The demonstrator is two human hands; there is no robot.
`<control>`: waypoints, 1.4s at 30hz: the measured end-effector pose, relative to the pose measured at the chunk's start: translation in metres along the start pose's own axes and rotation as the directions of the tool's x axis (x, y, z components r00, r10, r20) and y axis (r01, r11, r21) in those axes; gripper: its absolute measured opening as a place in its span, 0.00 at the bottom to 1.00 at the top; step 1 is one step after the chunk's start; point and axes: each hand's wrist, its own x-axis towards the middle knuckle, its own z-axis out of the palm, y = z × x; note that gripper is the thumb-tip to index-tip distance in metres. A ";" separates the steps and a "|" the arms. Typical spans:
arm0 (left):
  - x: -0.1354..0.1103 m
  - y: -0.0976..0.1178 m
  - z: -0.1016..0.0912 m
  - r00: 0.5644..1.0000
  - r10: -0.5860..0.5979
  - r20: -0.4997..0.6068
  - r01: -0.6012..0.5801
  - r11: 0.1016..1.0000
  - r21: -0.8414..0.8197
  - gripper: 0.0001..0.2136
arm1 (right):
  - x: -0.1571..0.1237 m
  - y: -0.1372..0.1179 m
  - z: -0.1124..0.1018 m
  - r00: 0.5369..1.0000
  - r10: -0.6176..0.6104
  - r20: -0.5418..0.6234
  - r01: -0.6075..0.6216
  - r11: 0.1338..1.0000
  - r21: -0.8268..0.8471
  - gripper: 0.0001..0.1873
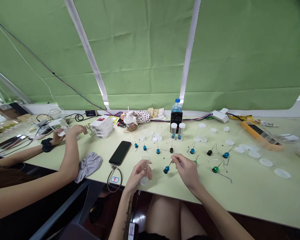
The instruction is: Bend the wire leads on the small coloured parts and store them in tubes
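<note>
My left hand (137, 175) is wrapped round a small clear plastic tube (145, 168) held upright near the table's front edge. My right hand (186, 168) pinches the thin wire stem of a blue capped piece (166, 169), which hangs just right of the tube. Several more blue, black and green capped pieces with wire stems lie beyond on the pale green table (252, 190), among them a green one (215, 169) and a blue one (226, 155).
A black phone (120, 152) and a grey cloth (88, 165) lie to the left. Another person's arms (70, 146) reach over the table's left end. White lids (265, 162) lie scattered on the right beside a yellow tool (258, 133). Two clear tubes (177, 130), a water bottle (176, 106) and white boxes (102, 126) stand behind.
</note>
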 end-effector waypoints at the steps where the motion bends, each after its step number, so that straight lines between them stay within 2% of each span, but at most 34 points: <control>1: 0.000 0.001 0.001 1.000 0.017 -0.013 -0.017 1.000 -0.015 0.26 | 0.001 0.002 0.004 0.998 0.063 0.011 -0.063 0.998 0.027 0.13; 4: 0.001 0.005 0.001 0.998 0.055 -0.040 -0.056 0.998 -0.041 0.27 | -0.003 0.015 0.015 0.966 0.247 0.079 -0.255 0.959 0.123 0.14; 5: 0.001 0.005 0.000 0.997 0.059 -0.044 -0.061 0.997 -0.044 0.27 | -0.006 0.021 0.018 0.949 0.296 0.106 -0.307 0.945 0.116 0.14; 7: 0.003 0.005 -0.001 0.997 0.060 -0.045 -0.061 0.997 -0.044 0.27 | -0.014 0.033 0.021 0.916 0.371 0.152 -0.375 0.927 -0.004 0.13; 10: 0.007 0.003 -0.001 0.996 0.065 -0.063 -0.067 0.997 -0.036 0.27 | -0.023 0.041 0.017 0.903 0.401 0.154 -0.346 0.892 -0.290 0.12; 13: 0.010 0.004 0.004 0.996 0.039 -0.075 -0.042 0.998 -0.050 0.27 | -0.024 0.030 0.008 0.946 0.300 0.125 -0.238 0.901 -0.363 0.12; 15: 0.011 0.007 0.008 0.999 -0.045 -0.023 0.044 0.998 -0.054 0.27 | -0.020 0.014 0.003 0.972 0.200 0.124 -0.158 0.947 -0.281 0.15; 17: 0.012 0.012 0.012 0.984 -0.165 0.066 0.165 0.986 -0.002 0.28 | -0.017 -0.001 0.000 0.978 0.145 0.151 -0.126 0.984 -0.127 0.16; 19: 0.014 0.019 0.015 0.946 -0.279 0.163 0.258 0.956 0.138 0.28 | -0.016 -0.010 0.001 0.962 0.169 0.216 -0.190 0.978 0.081 0.18; 20: 0.016 0.023 0.017 0.923 -0.324 0.209 0.271 0.930 0.246 0.28 | -0.017 -0.011 0.004 0.946 0.197 0.258 -0.250 0.949 0.191 0.20; 22: 0.021 0.032 0.021 0.896 -0.359 0.262 0.180 0.832 0.525 0.26 | -0.021 -0.007 0.011 0.901 0.263 0.344 -0.392 0.834 0.388 0.24; 23: 0.024 0.036 0.023 0.901 -0.341 0.268 0.076 0.733 0.676 0.25 | -0.024 -0.004 0.015 0.872 0.292 0.392 -0.462 0.754 0.467 0.25; 24: 0.027 0.041 0.026 0.919 -0.293 0.264 -0.046 0.585 0.810 0.23 | -0.028 0.000 0.019 0.841 0.311 0.442 -0.526 0.662 0.534 0.27; 25: 0.030 0.044 0.029 0.937 -0.227 0.266 -0.162 0.392 0.906 0.21 | -0.032 0.003 0.022 0.811 0.317 0.492 -0.579 0.563 0.590 0.28; 27: 0.036 0.050 0.036 0.940 -0.121 0.320 -0.322 -0.001 0.947 0.14 | -0.039 0.005 0.026 0.769 0.291 0.569 -0.639 0.385 0.666 0.27; 28: 0.038 0.051 0.039 0.926 -0.097 0.365 -0.376 -0.148 0.915 0.11 | -0.042 0.005 0.027 0.763 0.275 0.585 -0.646 0.321 0.692 0.27; 29: 0.041 0.051 0.043 0.908 -0.088 0.411 -0.419 -0.250 0.873 0.09 | -0.043 0.005 0.027 0.763 0.266 0.589 -0.646 0.275 0.712 0.27; 30: 0.043 0.051 0.046 0.888 -0.082 0.453 -0.454 -0.315 0.833 0.09 | -0.044 0.004 0.026 0.764 0.264 0.588 -0.643 0.243 0.726 0.26; 31: 0.045 0.051 0.049 0.870 -0.073 0.488 -0.480 -0.352 0.803 0.09 | -0.044 0.003 0.026 0.765 0.266 0.586 -0.641 0.223 0.735 0.26; 33: 0.046 0.050 0.055 0.846 -0.040 0.531 -0.507 -0.366 0.781 0.10 | -0.043 0.002 0.025 0.767 0.272 0.581 -0.636 0.200 0.745 0.25; 36: 0.046 0.052 0.060 0.833 0.009 0.552 -0.529 -0.275 0.803 0.12 | -0.041 0.006 0.027 0.768 0.274 0.579 -0.635 0.203 0.746 0.21; 38: 0.045 0.056 0.060 0.834 0.025 0.551 -0.534 -0.209 0.819 0.13 | -0.041 0.011 0.028 0.773 0.294 0.563 -0.629 0.240 0.739 0.21; 40: 0.043 0.058 0.057 0.854 0.039 0.519 -0.503 -0.195 0.842 0.15 | -0.040 0.016 0.028 0.791 0.324 0.519 -0.609 0.333 0.720 0.20; 42: 0.042 0.056 0.051 0.916 0.071 0.394 -0.373 -0.207 0.904 0.14 | -0.039 0.022 0.025 0.807 0.349 0.476 -0.589 0.529 0.611 0.17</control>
